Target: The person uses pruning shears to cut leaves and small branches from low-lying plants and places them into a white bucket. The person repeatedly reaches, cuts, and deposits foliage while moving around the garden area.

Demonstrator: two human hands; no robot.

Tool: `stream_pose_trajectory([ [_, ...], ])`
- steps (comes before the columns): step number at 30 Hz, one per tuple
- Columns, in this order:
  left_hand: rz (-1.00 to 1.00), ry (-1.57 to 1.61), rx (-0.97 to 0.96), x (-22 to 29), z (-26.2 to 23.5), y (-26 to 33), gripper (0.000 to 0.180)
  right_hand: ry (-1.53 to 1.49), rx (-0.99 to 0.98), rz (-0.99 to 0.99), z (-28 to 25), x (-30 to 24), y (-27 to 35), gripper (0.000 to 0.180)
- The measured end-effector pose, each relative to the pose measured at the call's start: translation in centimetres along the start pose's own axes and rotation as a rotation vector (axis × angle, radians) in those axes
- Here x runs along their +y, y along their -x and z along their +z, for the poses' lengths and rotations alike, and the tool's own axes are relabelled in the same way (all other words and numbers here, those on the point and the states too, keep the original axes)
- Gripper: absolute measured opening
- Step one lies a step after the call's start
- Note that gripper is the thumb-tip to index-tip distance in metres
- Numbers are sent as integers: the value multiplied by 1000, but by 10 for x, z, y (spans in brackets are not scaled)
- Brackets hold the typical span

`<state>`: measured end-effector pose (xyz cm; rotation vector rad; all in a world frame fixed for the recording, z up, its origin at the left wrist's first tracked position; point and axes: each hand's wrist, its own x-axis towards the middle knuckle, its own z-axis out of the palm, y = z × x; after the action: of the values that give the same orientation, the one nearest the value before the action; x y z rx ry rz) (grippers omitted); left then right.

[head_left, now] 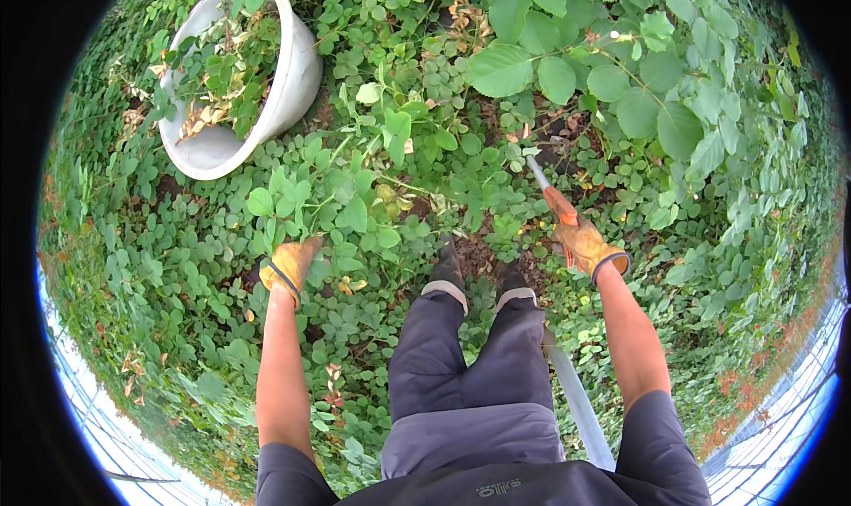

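My left hand (292,265), in a yellow-tan work glove, is closed at the base of a bunch of leafy green stems (306,206). The leaves spread up and to the right of it, and its fingertips are partly hidden. On the right, my right hand (583,245), gloved alike, grips an orange-handled cutting tool (558,205). Its narrow grey metal end (537,171) points up and left into the low plants, where the tip is hard to make out. Part of the orange handle shows below my fingers.
A white tub (306,67) holding cut leaves and dry stems leans at the upper left. Large-leaved branches (612,72) overhang at the upper right. Dense low green plants (177,284) surround my dark boots (448,267). A grey pole (581,408) lies beside my right leg.
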<state>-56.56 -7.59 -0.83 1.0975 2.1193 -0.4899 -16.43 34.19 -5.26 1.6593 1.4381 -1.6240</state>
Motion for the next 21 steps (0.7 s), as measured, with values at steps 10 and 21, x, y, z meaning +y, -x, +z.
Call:
stream_pose_trajectory([
  [10, 55, 120, 260, 5, 11, -1, 38, -523, -237, 432, 105, 46, 117, 33],
  [21, 103, -47, 515, -44, -68, 8, 28, -656, -450, 103, 157, -66, 166, 45],
])
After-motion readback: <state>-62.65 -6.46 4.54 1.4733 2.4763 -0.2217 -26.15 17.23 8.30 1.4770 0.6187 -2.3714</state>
